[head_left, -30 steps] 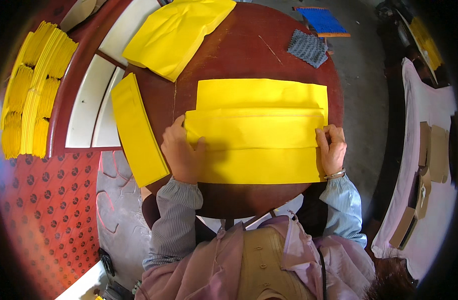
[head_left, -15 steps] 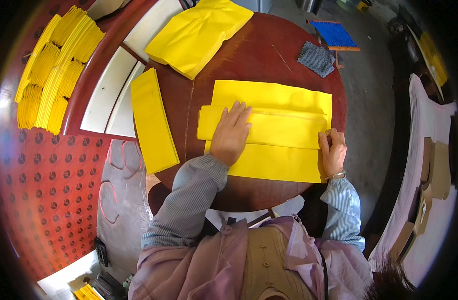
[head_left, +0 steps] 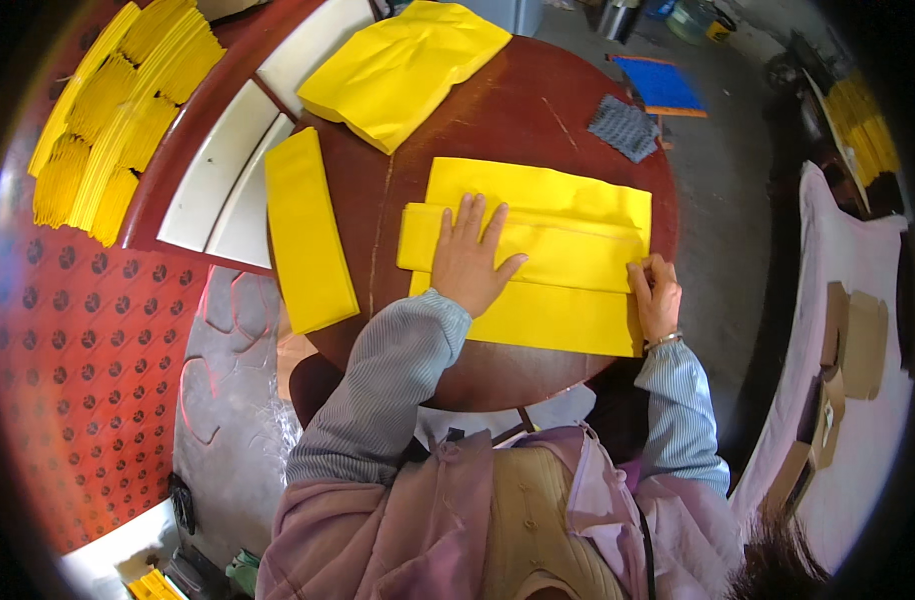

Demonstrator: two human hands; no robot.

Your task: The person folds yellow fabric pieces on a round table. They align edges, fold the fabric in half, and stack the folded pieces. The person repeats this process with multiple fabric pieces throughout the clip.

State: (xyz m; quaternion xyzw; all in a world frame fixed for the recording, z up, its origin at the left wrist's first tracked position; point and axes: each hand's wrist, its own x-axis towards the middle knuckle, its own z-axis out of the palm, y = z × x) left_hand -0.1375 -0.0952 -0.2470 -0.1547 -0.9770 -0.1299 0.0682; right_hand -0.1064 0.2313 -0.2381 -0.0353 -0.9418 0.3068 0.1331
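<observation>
touching 1 yellow strip (head_left: 568, 250) are 2 hands (head_left: 470, 268) (head_left: 660, 302).

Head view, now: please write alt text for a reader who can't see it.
A person's left hand lies flat on a folded yellow fabric-like strip across a rectangular yellow sheet; the right hand is at the strip's right end. The round, dark red table also bears a long folded yellow bundle and a wrinkled yellow piece.

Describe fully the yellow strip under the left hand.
The yellow strip looks like folded fabric: long, flat, with a lengthwise line. It lies across a wider yellow sheet, left end jutting past it over the table. The left hand rests flat on its left part; the right hand is at its right end, grip unclear.
</observation>
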